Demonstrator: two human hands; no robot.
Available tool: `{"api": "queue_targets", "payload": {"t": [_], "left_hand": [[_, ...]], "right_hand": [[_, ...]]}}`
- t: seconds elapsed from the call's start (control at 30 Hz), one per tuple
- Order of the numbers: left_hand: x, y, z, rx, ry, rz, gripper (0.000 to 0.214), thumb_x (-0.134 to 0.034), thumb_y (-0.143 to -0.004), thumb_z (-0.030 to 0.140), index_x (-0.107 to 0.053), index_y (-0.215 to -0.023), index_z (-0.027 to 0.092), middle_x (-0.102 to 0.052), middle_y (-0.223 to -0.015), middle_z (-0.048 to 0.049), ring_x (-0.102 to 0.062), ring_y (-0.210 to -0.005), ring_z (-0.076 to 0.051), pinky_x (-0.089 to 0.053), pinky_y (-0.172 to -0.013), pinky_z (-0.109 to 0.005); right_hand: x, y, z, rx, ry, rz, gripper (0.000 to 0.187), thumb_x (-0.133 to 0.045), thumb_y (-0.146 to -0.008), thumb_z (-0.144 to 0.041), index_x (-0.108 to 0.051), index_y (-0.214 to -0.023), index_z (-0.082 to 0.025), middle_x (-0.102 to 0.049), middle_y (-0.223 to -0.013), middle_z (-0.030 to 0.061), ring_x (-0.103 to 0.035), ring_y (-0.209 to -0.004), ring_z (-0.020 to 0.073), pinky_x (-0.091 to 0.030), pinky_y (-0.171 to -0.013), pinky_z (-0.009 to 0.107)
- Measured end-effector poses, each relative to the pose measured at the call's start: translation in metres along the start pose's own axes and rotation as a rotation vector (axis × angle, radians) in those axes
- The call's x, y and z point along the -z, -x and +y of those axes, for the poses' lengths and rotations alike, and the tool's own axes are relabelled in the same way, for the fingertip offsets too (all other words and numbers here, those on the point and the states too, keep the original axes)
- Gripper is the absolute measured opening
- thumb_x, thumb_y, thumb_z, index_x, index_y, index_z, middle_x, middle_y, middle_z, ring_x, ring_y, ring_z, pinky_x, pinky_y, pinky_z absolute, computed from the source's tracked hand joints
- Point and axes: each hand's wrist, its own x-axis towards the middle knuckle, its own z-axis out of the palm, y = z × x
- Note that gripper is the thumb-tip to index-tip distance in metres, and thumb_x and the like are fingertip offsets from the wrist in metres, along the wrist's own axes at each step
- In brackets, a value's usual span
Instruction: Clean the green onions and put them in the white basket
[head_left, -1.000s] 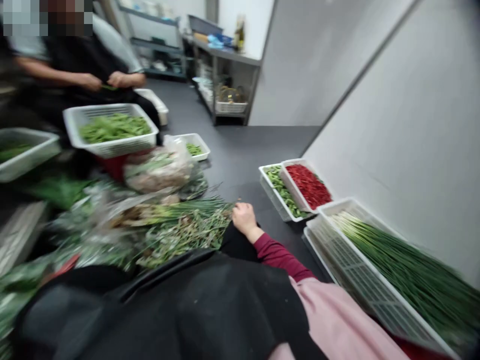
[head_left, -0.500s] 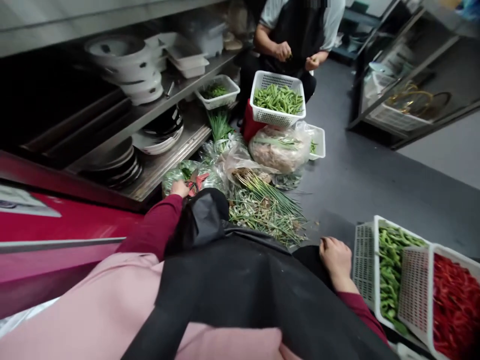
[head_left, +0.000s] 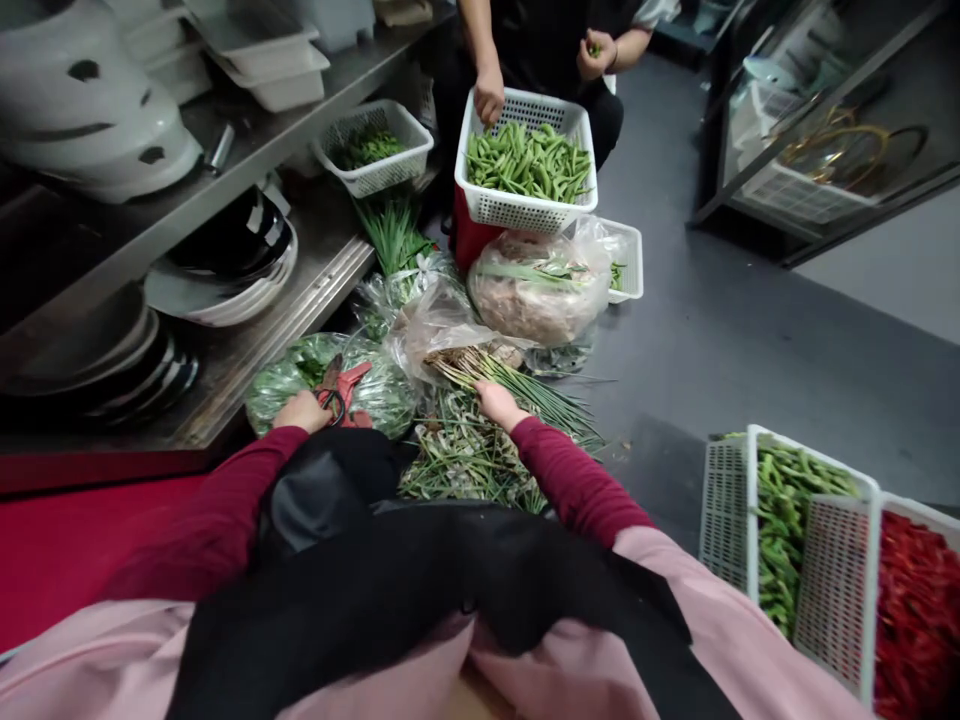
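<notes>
My left hand [head_left: 301, 411] is closed on the handles of red scissors [head_left: 343, 388] that lie on a clear bag of greens [head_left: 298, 378]. My right hand [head_left: 495, 401] reaches into a bundle of green chives [head_left: 517, 388] with roots showing, its fingers curled onto the stalks. A heap of trimmed chive scraps [head_left: 465, 462] lies on the floor just below that hand. Both arms wear dark red sleeves over a black apron.
Another person crouches opposite, one hand in a white basket of green pods [head_left: 527, 162]. A bagged pale bundle [head_left: 538, 287] lies between us. White baskets of green chillies [head_left: 787, 520] and red chillies [head_left: 915, 610] stand at right. A steel shelf [head_left: 247, 290] with bowls runs along the left.
The view swung left and settled. My right hand left my knee and went forward onto the chive bundle. My left hand stayed at the scissors. The other person's hand dropped into the pod basket.
</notes>
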Motion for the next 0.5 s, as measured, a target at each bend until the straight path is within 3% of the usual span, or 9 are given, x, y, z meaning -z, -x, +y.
{"api": "queue_targets", "payload": {"t": [0.07, 0.17, 0.27, 0.33, 0.4, 0.47, 0.5], "left_hand": [[0.004, -0.003, 0.003, 0.062, -0.057, -0.026, 0.047, -0.067, -0.069, 0.043, -0.059, -0.098, 0.007, -0.065, -0.097, -0.0235, -0.062, -0.096, -0.037, -0.045, -0.076, -0.041], [0.020, -0.003, 0.005, 0.009, -0.009, -0.081, 0.035, -0.065, -0.069, 0.041, -0.061, -0.083, 0.009, -0.063, -0.075, -0.0118, -0.061, -0.087, -0.032, -0.043, -0.070, -0.036], [0.045, 0.003, 0.015, 0.094, 0.147, -0.047, 0.021, -0.065, -0.066, 0.030, -0.058, -0.068, 0.011, -0.053, -0.058, -0.0038, -0.055, -0.068, -0.022, -0.039, -0.059, -0.031], [0.064, 0.014, 0.032, 0.140, 0.377, -0.006, 0.011, -0.059, -0.067, 0.023, -0.054, -0.065, 0.014, -0.048, -0.054, -0.0005, -0.046, -0.054, -0.014, -0.035, -0.051, -0.027], [0.082, 0.029, 0.060, 0.076, 0.965, 0.027, 0.009, -0.059, -0.061, 0.015, -0.050, -0.063, 0.014, -0.047, -0.056, 0.0017, -0.038, -0.049, -0.007, -0.032, -0.046, -0.022], [0.091, 0.049, 0.095, -0.079, 1.362, -0.025, 0.018, -0.061, -0.054, 0.007, -0.046, -0.060, 0.014, -0.053, -0.064, 0.0011, -0.044, -0.054, -0.006, -0.033, -0.046, -0.018], [0.092, 0.059, 0.113, -0.126, 1.425, -0.086, 0.018, -0.060, -0.053, 0.005, -0.048, -0.063, 0.015, -0.055, -0.066, 0.0008, -0.045, -0.054, -0.006, -0.034, -0.046, -0.018]], "right_hand": [[-0.006, -0.036, 0.004, -0.092, -0.042, 0.037, 0.041, -0.038, -0.087, -0.007, -0.059, -0.122, -0.016, -0.063, -0.119, 0.0121, -0.058, -0.111, 0.0191, -0.041, -0.097, 0.028], [-0.014, -0.066, 0.023, -0.251, -0.064, 0.059, 0.034, -0.040, -0.089, -0.012, -0.059, -0.117, -0.007, -0.064, -0.112, 0.0198, -0.059, -0.107, 0.0249, -0.043, -0.095, 0.035], [-0.024, -0.081, 0.042, -0.231, -0.092, 0.098, 0.042, -0.054, -0.087, -0.027, -0.053, -0.123, -0.006, -0.058, -0.122, 0.0217, -0.053, -0.116, 0.0278, -0.041, -0.099, 0.038], [-0.030, -0.088, 0.050, -0.208, -0.101, 0.170, 0.061, -0.062, -0.083, -0.037, -0.044, -0.133, -0.008, -0.049, -0.134, 0.0217, -0.046, -0.124, 0.0290, -0.038, -0.102, 0.039], [-0.034, -0.097, 0.055, -0.237, -0.102, 0.190, 0.084, -0.070, -0.074, -0.045, -0.033, -0.140, -0.008, -0.038, -0.142, 0.0251, -0.039, -0.130, 0.0326, -0.035, -0.105, 0.044], [-0.036, -0.106, 0.060, -0.243, -0.108, 0.098, 0.099, -0.078, -0.063, -0.048, -0.030, -0.140, -0.008, -0.034, -0.144, 0.0271, -0.036, -0.132, 0.0350, -0.033, -0.106, 0.047], [-0.036, -0.110, 0.063, -0.219, -0.112, 0.037, 0.102, -0.081, -0.059, -0.048, -0.032, -0.139, -0.009, -0.036, -0.143, 0.0265, -0.037, -0.132, 0.0349, -0.033, -0.106, 0.048]]}}
